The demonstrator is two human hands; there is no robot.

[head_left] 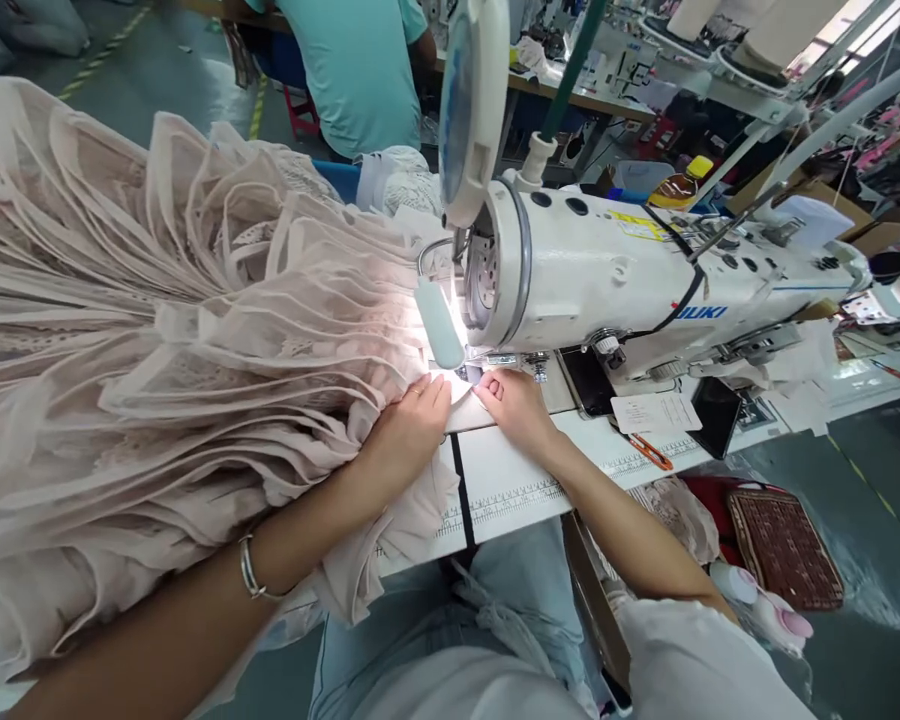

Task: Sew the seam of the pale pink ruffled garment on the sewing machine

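A white sewing machine [585, 265] stands over the table, its lamp lighting the spot under the needle area. My left hand [416, 418] is closed on the edge of a pale pink fabric [292, 330], just in front of the presser foot. On the other side of the foot, my right hand [516, 408] pinches the fabric's edge between thumb and forefinger. The bulk of this fabric lies in a large gathered heap to the left, partly under my left forearm. A light green guard [439, 325] hides part of the needle.
Orange-handled snips [649, 452], a white card [655, 412] and a dark phone [716, 415] lie on the right of the table. A ruler strip [510, 500] runs along its front edge. Behind, a person in a turquoise shirt [356, 70] sits facing away.
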